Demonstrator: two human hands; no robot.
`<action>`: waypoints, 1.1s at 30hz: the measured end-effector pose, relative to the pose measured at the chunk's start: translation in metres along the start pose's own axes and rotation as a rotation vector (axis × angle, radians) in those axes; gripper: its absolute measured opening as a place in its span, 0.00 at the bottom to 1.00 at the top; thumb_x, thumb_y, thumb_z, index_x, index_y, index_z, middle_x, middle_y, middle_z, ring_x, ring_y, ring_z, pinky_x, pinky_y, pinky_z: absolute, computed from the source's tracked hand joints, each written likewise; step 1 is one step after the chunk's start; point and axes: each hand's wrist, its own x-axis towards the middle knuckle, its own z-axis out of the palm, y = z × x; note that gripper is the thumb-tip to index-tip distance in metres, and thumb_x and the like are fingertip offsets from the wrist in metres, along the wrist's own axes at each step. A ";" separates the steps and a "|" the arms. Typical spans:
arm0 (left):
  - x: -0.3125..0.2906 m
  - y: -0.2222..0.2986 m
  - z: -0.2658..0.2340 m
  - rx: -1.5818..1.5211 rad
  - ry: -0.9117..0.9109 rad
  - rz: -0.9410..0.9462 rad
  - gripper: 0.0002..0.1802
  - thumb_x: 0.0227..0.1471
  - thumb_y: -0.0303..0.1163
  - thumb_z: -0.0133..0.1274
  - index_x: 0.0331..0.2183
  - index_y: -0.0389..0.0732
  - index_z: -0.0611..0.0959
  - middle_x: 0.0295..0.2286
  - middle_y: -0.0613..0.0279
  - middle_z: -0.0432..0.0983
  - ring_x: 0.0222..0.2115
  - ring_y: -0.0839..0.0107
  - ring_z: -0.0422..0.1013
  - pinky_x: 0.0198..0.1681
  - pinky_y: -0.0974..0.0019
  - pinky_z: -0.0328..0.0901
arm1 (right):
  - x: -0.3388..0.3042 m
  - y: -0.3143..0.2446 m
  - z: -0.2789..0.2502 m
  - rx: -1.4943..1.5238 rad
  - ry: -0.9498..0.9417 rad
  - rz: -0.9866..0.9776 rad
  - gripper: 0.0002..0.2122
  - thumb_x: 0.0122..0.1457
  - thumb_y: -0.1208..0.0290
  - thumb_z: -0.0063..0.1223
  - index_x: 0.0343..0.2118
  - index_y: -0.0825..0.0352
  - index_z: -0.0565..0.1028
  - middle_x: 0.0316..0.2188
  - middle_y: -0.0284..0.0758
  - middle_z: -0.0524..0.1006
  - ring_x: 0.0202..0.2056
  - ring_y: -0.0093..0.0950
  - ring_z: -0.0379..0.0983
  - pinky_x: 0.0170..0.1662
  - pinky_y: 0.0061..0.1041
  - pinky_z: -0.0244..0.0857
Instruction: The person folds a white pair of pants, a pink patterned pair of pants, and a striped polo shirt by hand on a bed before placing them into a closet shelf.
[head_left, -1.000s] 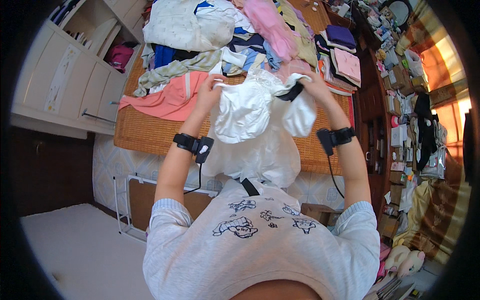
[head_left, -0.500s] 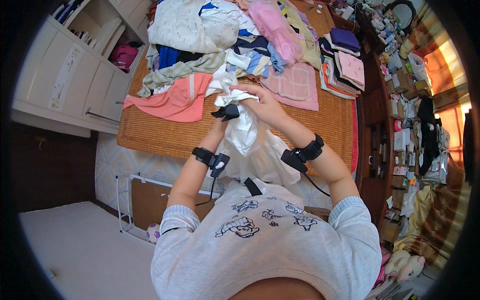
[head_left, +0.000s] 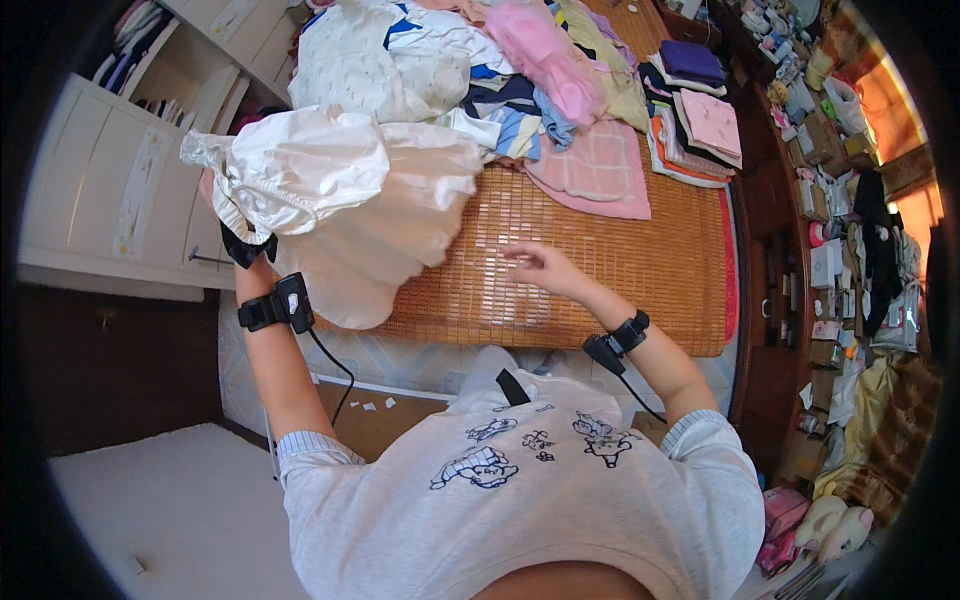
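Stretched out to the left, my left hand [head_left: 212, 192] grips a white dress [head_left: 400, 200] near a gathered, elastic edge. Most of its fingers are hidden by the cloth. The thin dress spreads across the left part of the woven mat [head_left: 600, 270], and its wide hem reaches toward the mat's front edge. Above the middle of the mat hovers my right hand [head_left: 540, 268], holding nothing, its fingers loosely bent and apart. Black straps with small boxes and cables sit on both forearms.
A heap of loose clothes [head_left: 400, 60] covers the far part of the mat, with a pink checked cloth [head_left: 595, 170] at its near side. Folded clothes [head_left: 700, 120] are stacked at the right. A white cabinet [head_left: 120, 190] stands left; crowded shelves [head_left: 825, 270] line the right.
My left hand has swung left with the white dress, which has opened from a bunch into a spread sheet covering the coral garment. My right hand has let go and moved slightly right and nearer.
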 end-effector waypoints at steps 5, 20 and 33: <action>0.008 -0.104 0.046 0.162 0.002 -0.002 0.35 0.41 0.32 0.48 0.50 0.36 0.52 0.48 0.50 0.50 0.47 0.60 0.52 0.49 0.62 0.49 | 0.024 0.055 0.000 -0.009 0.036 0.145 0.17 0.44 0.73 0.53 0.39 0.68 0.68 0.34 0.31 0.70 0.31 0.15 0.65 0.36 0.16 0.61; -0.286 -0.253 0.182 -0.258 -0.560 -1.012 0.32 0.40 0.27 0.49 0.48 0.33 0.57 0.42 0.46 0.61 0.40 0.61 0.61 0.43 0.67 0.56 | 0.195 0.134 -0.045 0.473 0.482 0.551 0.11 0.48 0.74 0.47 0.35 0.71 0.66 0.20 0.31 0.68 0.21 0.18 0.63 0.25 0.14 0.60; -0.461 -0.137 0.090 -0.605 -1.108 -1.726 0.15 0.45 0.28 0.42 0.39 0.36 0.69 0.28 0.60 0.71 0.25 0.70 0.67 0.28 0.71 0.63 | 0.344 0.217 -0.098 1.024 0.924 0.487 0.09 0.51 0.65 0.45 0.32 0.64 0.65 0.27 0.33 0.67 0.28 0.24 0.64 0.29 0.18 0.63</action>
